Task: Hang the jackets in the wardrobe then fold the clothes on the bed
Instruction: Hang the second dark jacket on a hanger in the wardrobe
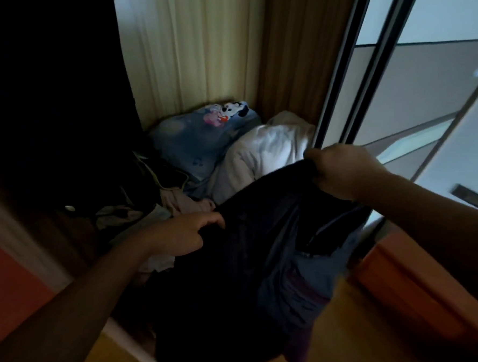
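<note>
Lowest in the frame, the hem of the dark jacket (244, 265) hangs close over the wooden floor (362, 342), bluish lining showing on its right side, so the garment could drag or be trodden on if it is carried low. At centre left the left hand (190, 233) has its fingers curled in, pinching a fold at the jacket's left edge. Higher, at centre right, the right hand (342, 173) is closed in a fist on the bunched upper edge and seems to bear most of the weight. The fabric looks slick and heavy, and neither grip appears to be at a shoulder or the collar, so it could slide out of the left pinch or swing round and twist before a hanger goes in. Just beyond the left hand, a heap of clothes (152, 209) lies on the bed, touching the jacket's far side; a sleeve could catch there and pull pieces off the edge. Further back lie a blue cartoon pillow (204, 134) and a white pillow (262, 151) against the curtain (201, 44). At upper right the wardrobe's sliding door (405, 93) stands near the right hand; whether it is open cannot be told, and a swung jacket could strike its frame. The dim light makes finding the collar harder.
</note>
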